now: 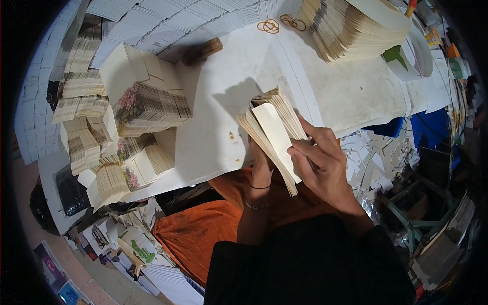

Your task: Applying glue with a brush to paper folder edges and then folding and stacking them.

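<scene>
Above the table's front edge I hold a bundle of cream folded papers [272,129], tilted, with the edges of its many layers showing. The uppermost sheet is a long plain strip with rounded corners, and it looks like an envelope. My left hand [261,161] grips the bundle from below and behind; most of its fingers are hidden by the paper. On the right side, my right hand [323,165] pinches the edge of the bundle, thumb on the front sheet and fingers curled at the side.
Stacks of cream papers with pink flower prints [152,107] stand on the left. A wooden block [202,51] and orange rubber bands [268,26] lie toward the back. A tall cream paper stack [351,30] stands back right. Paper scraps [368,157] cover the floor at right.
</scene>
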Demonstrator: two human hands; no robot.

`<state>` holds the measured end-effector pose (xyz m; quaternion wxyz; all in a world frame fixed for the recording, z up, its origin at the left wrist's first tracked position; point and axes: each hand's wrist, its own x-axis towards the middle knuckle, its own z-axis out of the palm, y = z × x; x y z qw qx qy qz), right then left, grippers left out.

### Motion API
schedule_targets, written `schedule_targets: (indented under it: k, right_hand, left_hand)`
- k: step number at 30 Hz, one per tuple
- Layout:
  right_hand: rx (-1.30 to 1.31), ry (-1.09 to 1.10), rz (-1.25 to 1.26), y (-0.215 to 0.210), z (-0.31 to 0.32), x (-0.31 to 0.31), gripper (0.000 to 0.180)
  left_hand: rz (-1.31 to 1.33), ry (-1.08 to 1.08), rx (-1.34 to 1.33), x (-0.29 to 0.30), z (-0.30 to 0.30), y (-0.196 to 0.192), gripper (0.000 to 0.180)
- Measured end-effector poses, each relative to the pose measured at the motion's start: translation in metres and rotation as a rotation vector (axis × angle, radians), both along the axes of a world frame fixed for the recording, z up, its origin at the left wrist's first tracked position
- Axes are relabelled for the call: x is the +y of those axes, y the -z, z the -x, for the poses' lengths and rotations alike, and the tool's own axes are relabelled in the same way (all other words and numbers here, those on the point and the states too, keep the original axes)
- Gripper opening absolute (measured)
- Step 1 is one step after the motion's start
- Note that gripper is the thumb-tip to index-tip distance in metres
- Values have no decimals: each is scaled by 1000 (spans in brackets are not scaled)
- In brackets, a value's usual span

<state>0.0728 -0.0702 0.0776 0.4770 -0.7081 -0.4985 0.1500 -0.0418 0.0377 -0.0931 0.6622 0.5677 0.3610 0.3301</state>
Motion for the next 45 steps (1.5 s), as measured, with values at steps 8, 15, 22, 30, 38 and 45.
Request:
schedule_targets:
  k: [8, 15, 22, 30, 38, 45]
  right_hand:
    - [-308, -52, 258, -1, 4, -2, 41]
    - [-206, -123, 180, -14, -7, 3, 28]
    - [-78, 39, 36, 12, -7, 9, 16]
    - [20, 75, 49, 20, -1, 10, 36]
    - [-41, -146, 42, -7, -11, -2, 43]
    - [-19, -21, 52, 1, -7, -1, 36]
  left_hand:
    - [54, -79, 25, -1, -3, 8, 36]
    - [-247, -75, 202, -6, -9, 6, 40]
    - [274, -41, -292, -1, -25, -44, 34]
    - [123, 49, 170, 6, -16, -38, 41]
    - [315, -118, -129, 0, -30, -62, 71]
    - [82, -163, 91, 0, -22, -47, 63]
